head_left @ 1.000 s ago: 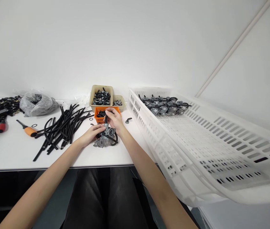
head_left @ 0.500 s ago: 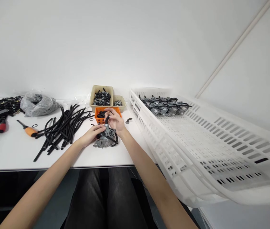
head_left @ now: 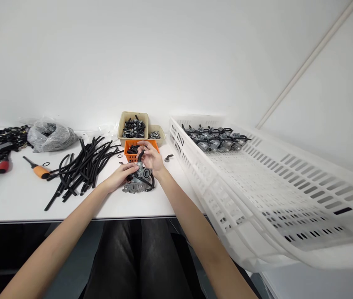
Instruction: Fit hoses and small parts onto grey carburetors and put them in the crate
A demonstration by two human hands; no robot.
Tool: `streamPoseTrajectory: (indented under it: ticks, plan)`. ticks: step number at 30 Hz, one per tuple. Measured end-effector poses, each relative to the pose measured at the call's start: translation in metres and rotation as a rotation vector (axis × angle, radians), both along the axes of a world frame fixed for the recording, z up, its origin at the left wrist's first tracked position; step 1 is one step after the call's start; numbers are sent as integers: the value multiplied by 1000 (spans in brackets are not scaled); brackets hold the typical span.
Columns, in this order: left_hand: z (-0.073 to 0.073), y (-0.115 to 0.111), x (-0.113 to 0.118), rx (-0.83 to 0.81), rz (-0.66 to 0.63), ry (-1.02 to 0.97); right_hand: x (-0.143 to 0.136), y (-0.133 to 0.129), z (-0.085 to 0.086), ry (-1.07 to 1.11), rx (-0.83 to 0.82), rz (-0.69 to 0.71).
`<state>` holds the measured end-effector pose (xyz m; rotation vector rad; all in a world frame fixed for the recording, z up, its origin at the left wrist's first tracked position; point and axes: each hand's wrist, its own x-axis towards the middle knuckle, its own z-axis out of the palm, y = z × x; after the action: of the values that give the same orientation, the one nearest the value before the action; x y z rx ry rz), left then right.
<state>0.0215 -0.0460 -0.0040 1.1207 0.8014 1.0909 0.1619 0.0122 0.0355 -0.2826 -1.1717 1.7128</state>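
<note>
A grey metal carburetor (head_left: 135, 185) with a black hose looped round its right side stands on the white table (head_left: 170, 199). My left hand (head_left: 122, 174) grips its upper left side, fingers pressed to the metal. At its top, a short black elbow piece (head_left: 140, 156) points up, and my right hand (head_left: 152, 158) has its fingers curled round that piece. Just behind the hands sits an orange basket (head_left: 154, 144) holding small black parts. To the right of my right hand lies a loose small black elbow piece (head_left: 168, 158).
Black hoses (head_left: 86, 166) lie heaped left of my hands, beside orange-handled (head_left: 41, 172) and red-handled (head_left: 2, 167) tools. Beige bins (head_left: 120, 128) of parts stand behind. A plastic bag (head_left: 50, 139) is at the back left. At right, a large white crate (head_left: 241, 195) holds several carburetors (head_left: 214, 141).
</note>
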Motion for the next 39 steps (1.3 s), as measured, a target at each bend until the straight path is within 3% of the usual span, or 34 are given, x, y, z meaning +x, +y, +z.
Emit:
streamPoseTrajectory:
  ticks: [39]
  plan:
    - [-1, 0, -1, -20, 20, 27, -3, 2, -5, -50, -28, -86]
